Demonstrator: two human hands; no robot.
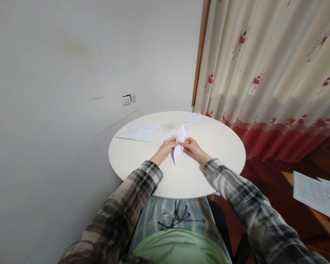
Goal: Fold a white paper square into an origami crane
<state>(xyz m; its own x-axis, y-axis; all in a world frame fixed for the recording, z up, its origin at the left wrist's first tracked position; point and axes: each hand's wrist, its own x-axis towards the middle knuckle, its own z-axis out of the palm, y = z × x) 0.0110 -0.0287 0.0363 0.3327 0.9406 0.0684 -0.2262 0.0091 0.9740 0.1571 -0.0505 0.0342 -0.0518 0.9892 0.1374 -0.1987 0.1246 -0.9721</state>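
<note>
A folded piece of white paper, long and pointed at both ends, is held just over the middle of a round white table. My left hand grips its left side near the middle, thumb on top. From the right, my right hand pinches the same paper at about the same height. Both thumbs almost meet at its centre. The fingers under the paper are partly hidden.
White paper sheets lie at the table's left, and smaller paper pieces at its far edge. A wall with a socket stands behind. A flowered curtain hangs at the right, above printed papers on a wooden surface.
</note>
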